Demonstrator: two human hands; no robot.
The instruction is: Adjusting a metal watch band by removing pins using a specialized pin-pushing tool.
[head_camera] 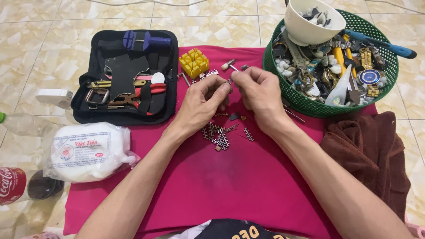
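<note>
Both hands met above magenta cloth (pixel 248 186) on floor. Left hand (pixel 201 105) and right hand (pixel 261 95) each pinched one end of small metal watch-band piece (pixel 229 81); grip clenched on it, fingertips nearly touching. Piece too small to tell long axis. Loose links (pixel 219 135) lay at 6 o'clock below hands, green basket (pixel 305 104) at 2 o'clock, black tool case (pixel 84 110) at 9 o'clock.

Home floor used as makeshift watch-repair spot. Evidence: beige marble-pattern floor tiles (pixel 66 17), pink cloth (pixel 230 186) spread as work mat, black tool case (pixel 126 75) lying open with pliers, yellow link-holder block (pixel 194 62), green basket (pixel 305 104) full of watch parts, loose bracelet links (pixel 219 135). No bench, no shop fittings.
</note>
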